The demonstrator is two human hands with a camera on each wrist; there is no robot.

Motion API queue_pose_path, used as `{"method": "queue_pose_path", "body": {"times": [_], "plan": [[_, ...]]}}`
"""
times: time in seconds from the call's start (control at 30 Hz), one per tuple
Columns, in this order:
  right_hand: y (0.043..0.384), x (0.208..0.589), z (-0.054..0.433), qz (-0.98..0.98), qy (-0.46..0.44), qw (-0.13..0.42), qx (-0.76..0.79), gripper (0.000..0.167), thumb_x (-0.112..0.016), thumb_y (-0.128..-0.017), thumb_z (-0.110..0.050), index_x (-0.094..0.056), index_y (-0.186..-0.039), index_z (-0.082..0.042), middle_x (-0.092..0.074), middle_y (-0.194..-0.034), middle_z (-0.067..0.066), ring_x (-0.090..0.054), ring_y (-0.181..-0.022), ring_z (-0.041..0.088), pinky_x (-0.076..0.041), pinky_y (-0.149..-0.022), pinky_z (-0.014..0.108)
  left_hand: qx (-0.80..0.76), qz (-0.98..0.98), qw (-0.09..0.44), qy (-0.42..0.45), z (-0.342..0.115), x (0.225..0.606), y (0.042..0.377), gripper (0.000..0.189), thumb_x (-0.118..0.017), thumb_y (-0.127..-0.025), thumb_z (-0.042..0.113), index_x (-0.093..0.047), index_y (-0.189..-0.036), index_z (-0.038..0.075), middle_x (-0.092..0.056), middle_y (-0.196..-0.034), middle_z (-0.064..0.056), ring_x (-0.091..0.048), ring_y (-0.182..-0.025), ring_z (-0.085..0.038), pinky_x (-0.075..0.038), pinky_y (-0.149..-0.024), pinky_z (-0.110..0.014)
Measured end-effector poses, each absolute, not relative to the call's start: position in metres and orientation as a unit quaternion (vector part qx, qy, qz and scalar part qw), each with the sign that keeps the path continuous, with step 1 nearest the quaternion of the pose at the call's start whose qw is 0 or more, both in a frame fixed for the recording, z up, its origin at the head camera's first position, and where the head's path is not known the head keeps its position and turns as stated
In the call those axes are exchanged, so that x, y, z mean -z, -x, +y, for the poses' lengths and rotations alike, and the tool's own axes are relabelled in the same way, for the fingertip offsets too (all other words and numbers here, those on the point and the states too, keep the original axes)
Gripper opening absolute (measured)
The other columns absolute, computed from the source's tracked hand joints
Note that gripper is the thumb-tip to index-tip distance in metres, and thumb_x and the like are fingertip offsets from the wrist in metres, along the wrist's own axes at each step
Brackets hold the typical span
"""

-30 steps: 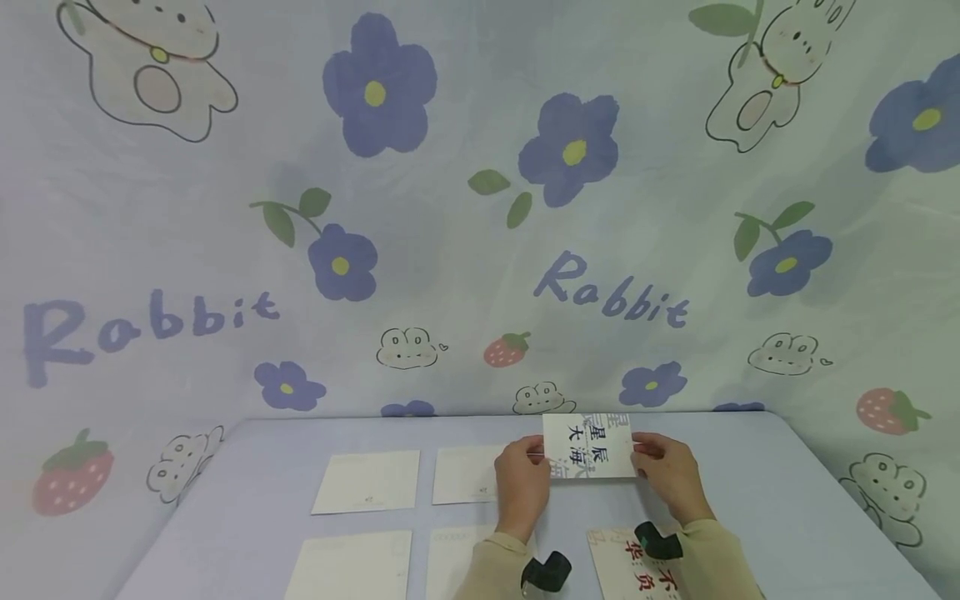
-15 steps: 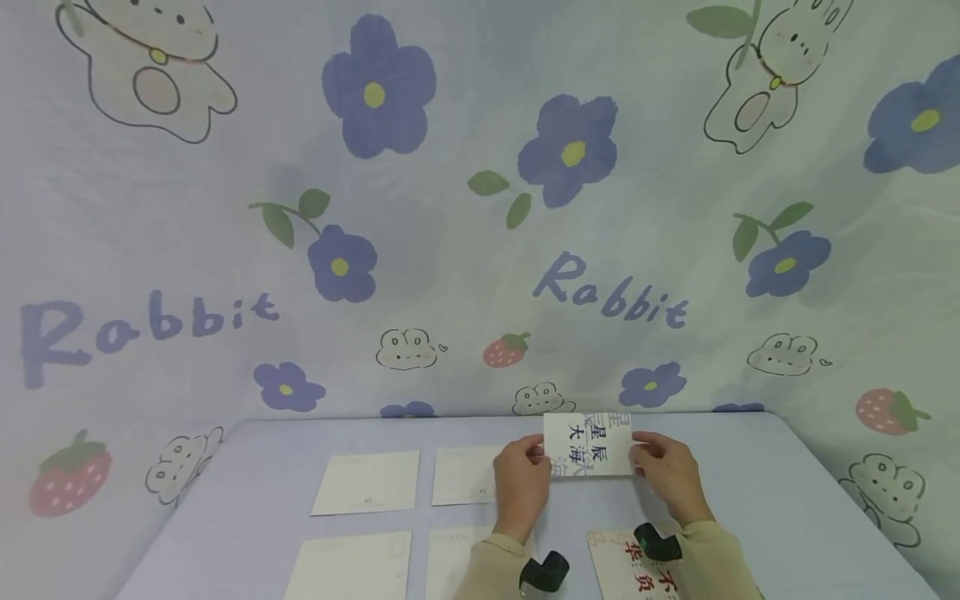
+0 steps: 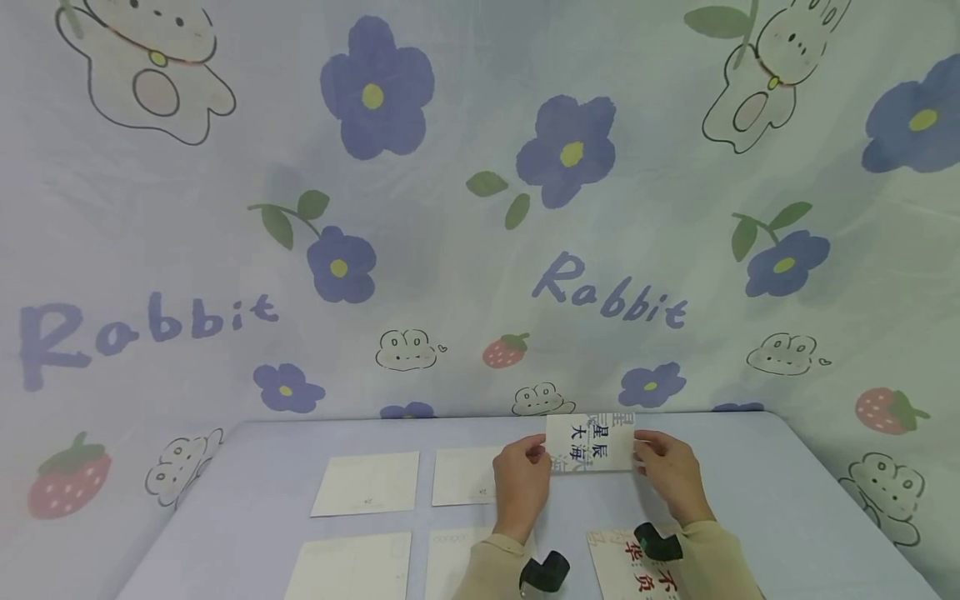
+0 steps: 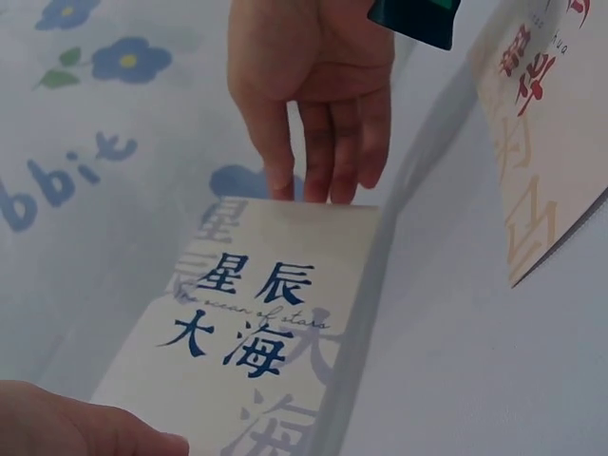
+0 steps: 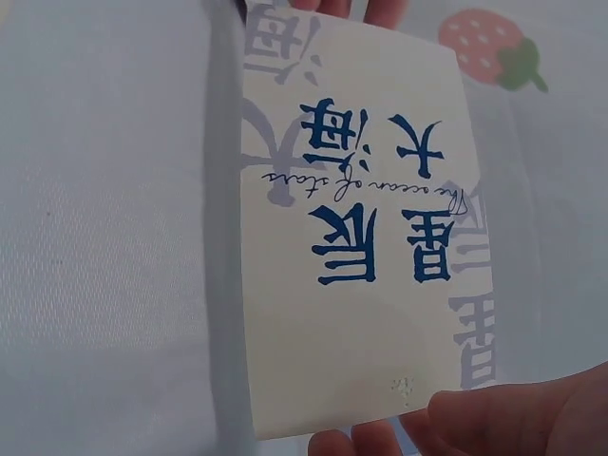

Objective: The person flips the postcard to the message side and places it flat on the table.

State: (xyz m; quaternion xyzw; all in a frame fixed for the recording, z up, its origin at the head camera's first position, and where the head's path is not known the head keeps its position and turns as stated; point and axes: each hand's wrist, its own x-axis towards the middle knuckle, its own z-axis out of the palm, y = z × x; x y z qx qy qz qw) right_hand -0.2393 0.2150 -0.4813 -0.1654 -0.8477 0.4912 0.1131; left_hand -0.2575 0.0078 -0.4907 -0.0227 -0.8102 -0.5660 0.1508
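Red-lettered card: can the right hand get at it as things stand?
Probably yes, once the right hand lets go of the blue-lettered card it pinches. The red-lettered card lies close by, nearer the person, with nothing seen resting on it, though the wrist device hides part in the head view.

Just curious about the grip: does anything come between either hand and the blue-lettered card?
Nothing visible: the left hand and right hand pinch the blue-lettered card directly, at opposite ends. The red-lettered card lies apart, out of the way.

place: draped indoor workspace, room type unclear | signs: rabbit-print cloth [image 3: 450, 183] behind 1 pale table [image 3: 780, 500]
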Motion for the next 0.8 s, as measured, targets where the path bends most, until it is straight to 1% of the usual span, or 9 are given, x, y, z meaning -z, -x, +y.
{"method": "queue_pose_path", "body": {"times": [0.07, 0.17, 0.23, 0.3, 0.4, 0.5, 0.67, 0.8], "plan": [[0.2394, 0.4811, 0.2139, -0.845, 0.176, 0.120, -0.490, 0.036, -0.053, -0.100, -0.014, -0.062, -0.129, 0.005, -0.064, -0.120, 0.028, -0.069, -0.093, 0.028, -0.060, -0.077, 0.037, 0.566, -0.811, 0.149, 0.021, 0.0078, 0.4899, 0.2568, 0.023, -0.066, -0.086, -0.001, -0.077, -0.106, 0.005, -0.069, -0.084, 0.001, -0.060, -0.077, -0.006, -0.054, -0.072, -0.028], [0.2396, 0.4803, 0.2133, -0.843, 0.179, 0.130, -0.490, 0.035, -0.053, -0.100, -0.015, -0.062, -0.128, 0.006, -0.065, -0.119, 0.027, -0.068, -0.094, 0.028, -0.060, -0.075, 0.035, 0.571, -0.809, 0.139, 0.017, 0.0080, 0.4888, 0.2554, 0.024, -0.066, -0.087, -0.001, -0.076, -0.108, 0.004, -0.070, -0.089, -0.002, -0.061, -0.080, -0.008, -0.055, -0.073, -0.029], [0.2396, 0.4790, 0.2130, -0.840, 0.181, 0.132, -0.494, 0.035, -0.053, -0.101, -0.015, -0.063, -0.127, 0.005, -0.065, -0.118, 0.027, -0.068, -0.097, 0.030, -0.060, -0.076, 0.035, 0.576, -0.807, 0.130, 0.014, 0.0082, 0.4879, 0.2546, 0.025, -0.066, -0.088, -0.001, -0.076, -0.110, 0.004, -0.070, -0.093, -0.004, -0.062, -0.083, -0.009, -0.055, -0.075, -0.030], [0.2393, 0.4776, 0.2132, -0.838, 0.177, 0.128, -0.500, 0.035, -0.052, -0.102, -0.015, -0.061, -0.128, 0.006, -0.064, -0.120, 0.028, -0.066, -0.102, 0.033, -0.059, -0.080, 0.035, 0.580, -0.805, 0.123, 0.011, 0.0084, 0.4873, 0.2542, 0.025, -0.066, -0.088, -0.001, -0.075, -0.111, 0.004, -0.070, -0.095, -0.004, -0.062, -0.084, -0.010, -0.056, -0.076, -0.031], [0.2401, 0.4768, 0.2139, -0.832, 0.178, 0.126, -0.511, 0.035, -0.053, -0.103, -0.016, -0.061, -0.128, 0.007, -0.064, -0.122, 0.028, -0.066, -0.105, 0.034, -0.059, -0.082, 0.036, 0.583, -0.804, 0.118, 0.009, 0.0088, 0.4873, 0.2546, 0.025, -0.066, -0.088, 0.000, -0.075, -0.111, 0.004, -0.070, -0.096, -0.004, -0.063, -0.086, -0.011, -0.056, -0.077, -0.031], [0.2414, 0.4771, 0.2152, -0.824, 0.179, 0.129, -0.521, 0.035, -0.054, -0.103, -0.016, -0.061, -0.127, 0.008, -0.064, -0.121, 0.028, -0.066, -0.103, 0.032, -0.059, -0.083, 0.037, 0.587, -0.801, 0.116, 0.011, 0.0090, 0.4871, 0.2553, 0.024, -0.067, -0.088, 0.000, -0.076, -0.110, 0.004, -0.071, -0.095, -0.003, -0.064, -0.086, -0.012, -0.057, -0.078, -0.032], [0.2439, 0.4790, 0.2168, -0.819, 0.187, 0.134, -0.526, 0.037, -0.053, -0.103, -0.019, -0.061, -0.128, 0.008, -0.066, -0.120, 0.026, -0.068, -0.099, 0.026, -0.059, -0.082, 0.034, 0.590, -0.799, 0.117, 0.013, 0.0094, 0.4864, 0.2561, 0.023, -0.068, -0.088, 0.000, -0.076, -0.110, 0.003, -0.072, -0.097, -0.004, -0.066, -0.089, -0.014, -0.058, -0.080, -0.034], [0.2438, 0.4761, 0.2162, -0.814, 0.190, 0.129, -0.533, 0.039, -0.053, -0.104, -0.021, -0.061, -0.129, 0.009, -0.065, -0.122, 0.028, -0.069, -0.102, 0.030, -0.059, -0.085, 0.035, 0.590, -0.799, 0.114, 0.015, 0.0091, 0.4859, 0.2568, 0.023, -0.068, -0.089, 0.000, -0.076, -0.110, 0.002, -0.072, -0.097, -0.004, -0.066, -0.089, -0.015, -0.058, -0.080, -0.034]]}}
